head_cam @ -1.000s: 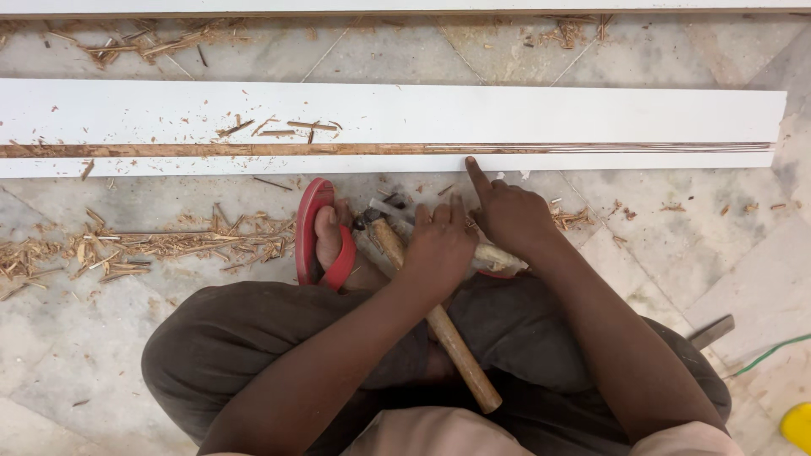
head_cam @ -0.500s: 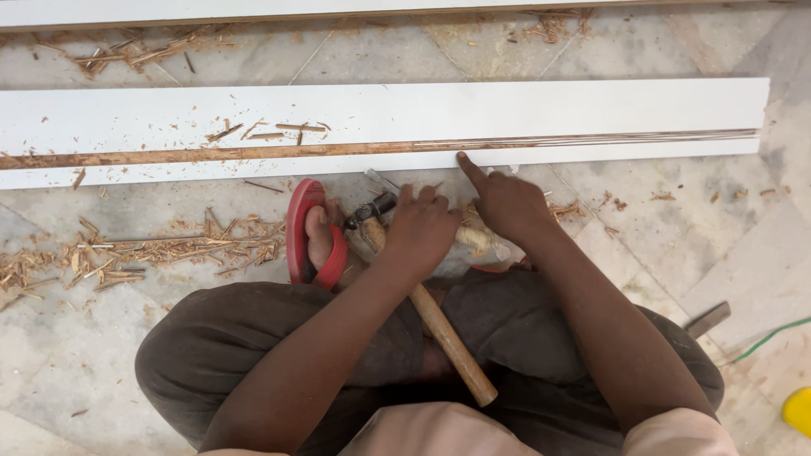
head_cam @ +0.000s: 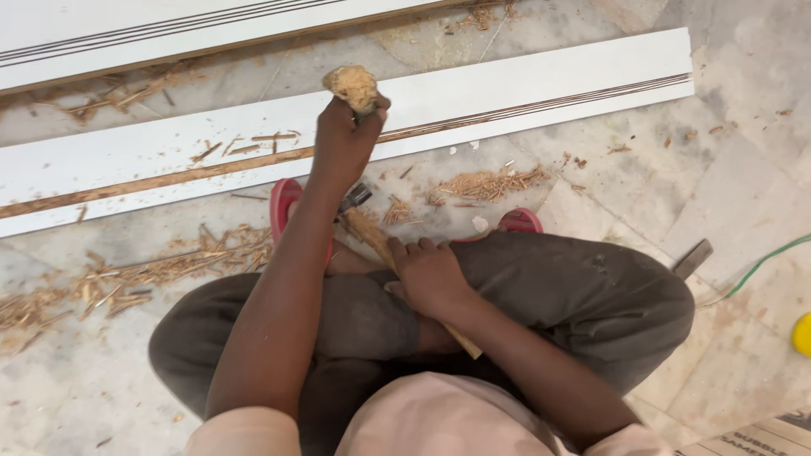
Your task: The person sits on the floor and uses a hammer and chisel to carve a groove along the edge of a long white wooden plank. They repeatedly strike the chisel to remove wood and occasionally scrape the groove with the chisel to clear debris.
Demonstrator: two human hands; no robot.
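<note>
Left hand (head_cam: 342, 139) clenched on a frayed wooden handle (head_cam: 355, 84) at 12 o'clock, right hand (head_cam: 427, 274) gripping the hammer (head_cam: 372, 232); a loosened grip could drop it onto the sandalled foot (head_cam: 283, 207).

Left hand (head_cam: 345, 139) raised, arm outstretched, grip closed tight — right hand (head_cam: 429, 274) low, fingers curled.

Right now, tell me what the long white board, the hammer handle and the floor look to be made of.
White board: probably wood or fibreboard with a smooth white face; its raw brown edge and the shavings suggest so. Hammer handle, under the right hand: bare, pale wood with visible grain. Floor: polished stone-like tiles, maybe marble, with faint veining and joints.
</note>
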